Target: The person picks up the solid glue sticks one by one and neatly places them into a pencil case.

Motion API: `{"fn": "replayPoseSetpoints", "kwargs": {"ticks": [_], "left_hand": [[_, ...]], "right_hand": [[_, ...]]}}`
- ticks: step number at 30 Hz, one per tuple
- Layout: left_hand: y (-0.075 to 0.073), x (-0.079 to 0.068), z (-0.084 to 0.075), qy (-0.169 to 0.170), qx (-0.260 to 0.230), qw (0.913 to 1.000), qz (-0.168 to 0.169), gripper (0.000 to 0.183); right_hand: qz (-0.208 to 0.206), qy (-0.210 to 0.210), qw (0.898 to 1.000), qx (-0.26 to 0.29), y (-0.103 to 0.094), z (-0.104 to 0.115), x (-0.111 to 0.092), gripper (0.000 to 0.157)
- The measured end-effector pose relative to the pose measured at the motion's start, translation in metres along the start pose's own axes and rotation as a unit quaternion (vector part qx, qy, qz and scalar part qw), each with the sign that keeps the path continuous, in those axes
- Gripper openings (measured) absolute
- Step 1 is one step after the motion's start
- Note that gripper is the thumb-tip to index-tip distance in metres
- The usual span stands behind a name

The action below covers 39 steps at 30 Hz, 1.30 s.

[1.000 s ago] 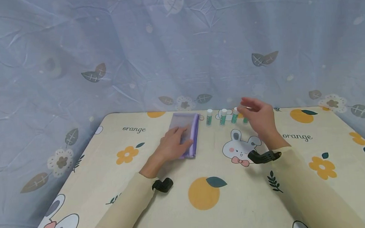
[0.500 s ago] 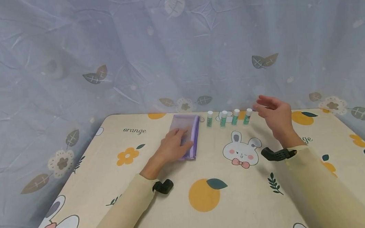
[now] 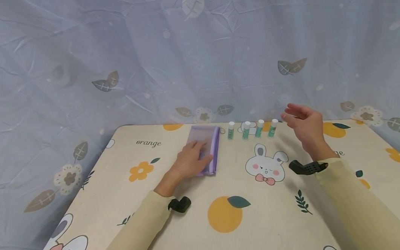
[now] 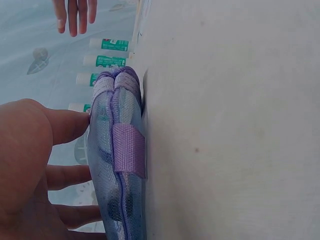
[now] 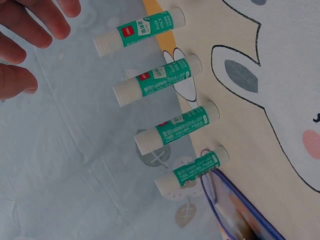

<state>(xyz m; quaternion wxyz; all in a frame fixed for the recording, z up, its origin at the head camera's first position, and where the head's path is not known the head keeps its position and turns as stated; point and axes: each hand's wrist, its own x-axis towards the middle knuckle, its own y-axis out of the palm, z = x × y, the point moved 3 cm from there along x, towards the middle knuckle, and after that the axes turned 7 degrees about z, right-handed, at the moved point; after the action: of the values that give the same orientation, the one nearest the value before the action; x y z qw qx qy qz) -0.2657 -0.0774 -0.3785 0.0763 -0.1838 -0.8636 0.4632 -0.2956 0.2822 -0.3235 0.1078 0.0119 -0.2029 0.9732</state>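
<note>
Your left hand [image 3: 191,159] rests on the translucent, purple-trimmed rectangular pouch [image 3: 200,134]; right hand [image 3: 305,129] empty.
Head: pouch on cream printed tabletop [image 3: 178,232], left of four upright green-and-white cylindrical glue sticks [image 3: 259,129]; your right hand just right of the row, fingers loosely parted. Left wrist: your fingers, spread, touch the pouch, not gripping. Right wrist: your relaxed fingers are apart from the nearest stick.

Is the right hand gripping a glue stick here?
No; in the head view the right hand holds nothing, and a gap shows between its fingers and the nearest glue stick.
</note>
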Motion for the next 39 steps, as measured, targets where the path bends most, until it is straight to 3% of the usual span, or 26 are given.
{"fn": "replayPoseSetpoints", "kwargs": {"ticks": [14,39], "left_hand": [[0.000,0.000,0.000,0.003,-0.001,1.0000,-0.001,0.064],[0.000,-0.001,0.000,0.006,-0.007,0.9999,-0.007,0.063]], "right_hand": [[0.009,0.000,1.000,-0.010,0.007,-0.007,0.007,0.061],[0.035,0.023,0.999,0.019,0.029,-0.037,0.016,0.064]]}}
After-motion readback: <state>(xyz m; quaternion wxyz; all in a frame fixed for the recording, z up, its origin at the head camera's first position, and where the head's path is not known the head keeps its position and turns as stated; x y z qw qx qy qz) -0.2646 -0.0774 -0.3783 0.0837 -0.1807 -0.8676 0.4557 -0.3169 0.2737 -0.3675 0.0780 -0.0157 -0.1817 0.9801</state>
